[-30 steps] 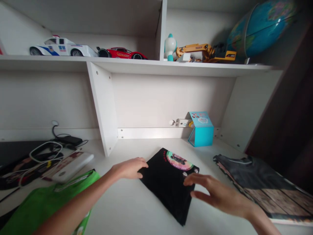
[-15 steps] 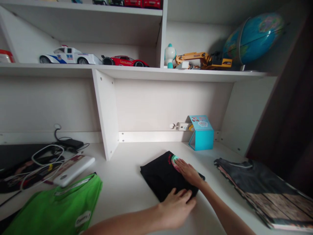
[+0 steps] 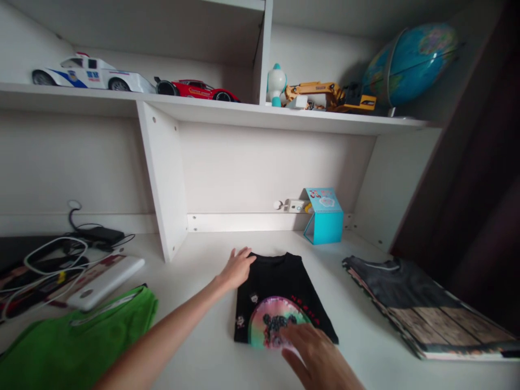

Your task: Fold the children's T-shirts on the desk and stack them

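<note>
First, green shirt (image 3: 81, 341): one, laid on the near left of the desk (image 3: 211, 352), apart from the other garments.
Red toy car (image 3: 195, 90): one, parked on the shelf (image 3: 227, 110) above.
Left hand (image 3: 236, 271): partly open, fingers loosely extended; fingertips touching the far left shoulder corner of the black shirt (image 3: 280, 279). No cloth seen bunched in the fingers; any pinch beneath cannot be told.
Black shirt, position: one, folded flat at mid-desk, just right of the left hand and directly ahead of the right hand (image 3: 319, 355), so set diagonally between the two.
Black shirt, lie: collar (image 3: 270, 261) toward the back panel (image 3: 284, 168), printed edge toward the person; the collar-to-edge line runs away from the person, nearly square on. Which side is longer cannot be judged at this slant.
Nearer hand: left at the far corner, right at the near edge; neither clearly the closer.
Right hand: open, fingers forward, thumb apart, over the near part of the round print (image 3: 260, 317); nothing seen in its grasp, contact with the cloth uncertain.
Calendar (image 3: 328, 226): one, blue, standing beyond the shirt.
Grey shirt (image 3: 406, 287): folded, plank-patterned, at far right, apart from the black one.
</note>
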A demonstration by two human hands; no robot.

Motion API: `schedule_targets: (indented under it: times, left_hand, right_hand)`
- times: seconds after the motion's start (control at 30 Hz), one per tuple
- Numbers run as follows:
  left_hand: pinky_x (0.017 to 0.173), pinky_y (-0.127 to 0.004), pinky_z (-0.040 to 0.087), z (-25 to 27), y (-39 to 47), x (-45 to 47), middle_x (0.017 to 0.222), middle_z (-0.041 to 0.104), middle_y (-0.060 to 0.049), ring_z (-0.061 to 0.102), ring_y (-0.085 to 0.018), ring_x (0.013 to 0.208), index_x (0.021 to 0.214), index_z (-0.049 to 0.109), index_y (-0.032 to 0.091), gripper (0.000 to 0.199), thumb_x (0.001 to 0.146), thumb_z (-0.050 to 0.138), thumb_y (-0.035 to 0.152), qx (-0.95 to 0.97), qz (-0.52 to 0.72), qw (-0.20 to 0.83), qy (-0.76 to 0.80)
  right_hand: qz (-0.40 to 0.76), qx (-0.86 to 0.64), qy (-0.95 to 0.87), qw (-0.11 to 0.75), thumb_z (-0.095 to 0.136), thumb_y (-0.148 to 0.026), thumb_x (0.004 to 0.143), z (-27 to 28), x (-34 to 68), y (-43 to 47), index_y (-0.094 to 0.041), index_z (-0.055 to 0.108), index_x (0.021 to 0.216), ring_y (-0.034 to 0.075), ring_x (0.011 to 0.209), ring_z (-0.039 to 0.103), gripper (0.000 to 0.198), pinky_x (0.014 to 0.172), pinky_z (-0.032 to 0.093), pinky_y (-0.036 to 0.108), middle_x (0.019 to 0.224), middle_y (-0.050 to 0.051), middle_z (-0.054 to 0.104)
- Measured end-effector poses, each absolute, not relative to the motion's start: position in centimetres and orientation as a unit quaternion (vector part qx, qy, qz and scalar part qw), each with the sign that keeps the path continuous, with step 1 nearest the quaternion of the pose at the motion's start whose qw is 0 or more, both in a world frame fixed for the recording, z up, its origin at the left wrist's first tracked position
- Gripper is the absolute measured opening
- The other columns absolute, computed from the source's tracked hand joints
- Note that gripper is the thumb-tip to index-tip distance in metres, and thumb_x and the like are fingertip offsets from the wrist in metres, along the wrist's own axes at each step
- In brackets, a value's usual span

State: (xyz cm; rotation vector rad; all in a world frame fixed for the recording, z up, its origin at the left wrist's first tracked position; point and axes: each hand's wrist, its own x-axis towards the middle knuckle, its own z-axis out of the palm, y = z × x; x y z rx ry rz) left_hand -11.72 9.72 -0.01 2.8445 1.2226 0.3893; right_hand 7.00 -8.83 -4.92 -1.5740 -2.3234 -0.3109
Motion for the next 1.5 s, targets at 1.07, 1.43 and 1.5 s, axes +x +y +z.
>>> schedule_targets:
  times: [1.07,1.43,1.5]
  left_hand:
    - [0.06,-0.025,0.042,-0.4,4.8,-13.7,0.075,0.06,0.0,0.059,-0.016,0.068,0.106,0.049,0.015,0.04,0.068,0.059,0.021,0.694,0.225,0.463,0.503]
    - [0.061,-0.024,0.045,3.6,0.7,-5.6,0.087,0.064,-0.005,0.055,-0.012,0.062,0.129,0.043,0.013,0.066,0.064,0.059,0.013,0.723,0.269,0.482,0.416]
    - [0.063,-0.025,0.046,4.5,0.3,-2.6,0.105,0.061,-0.008,0.055,-0.011,0.063,0.129,0.044,0.013,0.066,0.064,0.06,0.015,0.754,0.299,0.45,0.374]
  right_hand:
    - [0.112,-0.692,-0.655,0.282,0.045,-0.015,0.068,-3.9,14.1,-2.1,-0.02,0.053,0.082,0.014,0.071,0.059,0.016,0.064,0.042,0.024,0.078,0.002,0.064]
    - [0.076,-0.662,-0.667,0.331,0.044,-0.027,0.072,2.0,20.7,-6.1,-0.023,0.063,0.102,0.015,0.061,0.055,0.036,0.064,0.044,0.029,0.087,0.001,0.067]
    - [0.037,-0.676,-0.657,0.332,0.046,-0.032,0.072,3.8,23.6,-7.3,-0.024,0.064,0.103,0.015,0.057,0.053,0.037,0.059,0.042,0.029,0.083,0.001,0.067]
